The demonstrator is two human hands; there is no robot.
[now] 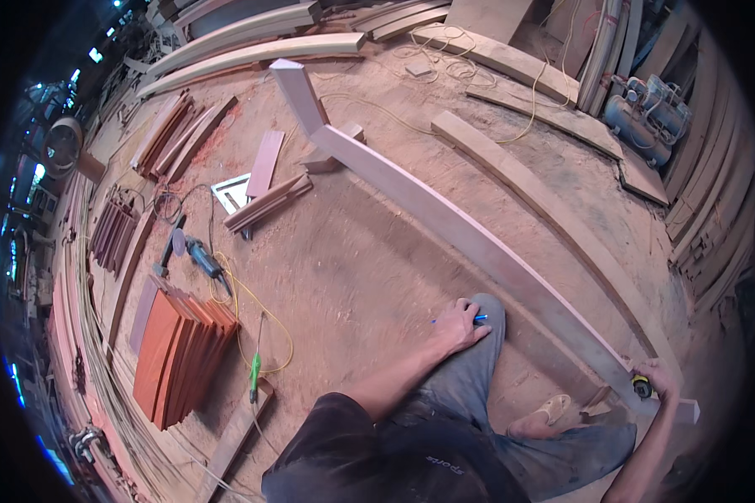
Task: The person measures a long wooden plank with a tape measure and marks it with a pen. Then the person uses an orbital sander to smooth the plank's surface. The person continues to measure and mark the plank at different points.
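A long pale wooden beam [445,218] runs from the far middle of the sawdust floor to the near right. A short upright piece joins it at the far end. My left hand [460,323] rests on my bent knee and holds a blue pen [479,318]. My right hand [654,379] is at the beam's near end, closed on a yellow tape measure [642,387]. My foot in a sandal [549,412] sits just left of that end.
A stack of reddish curved boards [180,352] lies at the left. An angle grinder [203,256] with a yellow cord, a metal square [231,191], loose planks [268,201] and long curved timbers [554,210] lie around. A compressor [642,126] stands far right.
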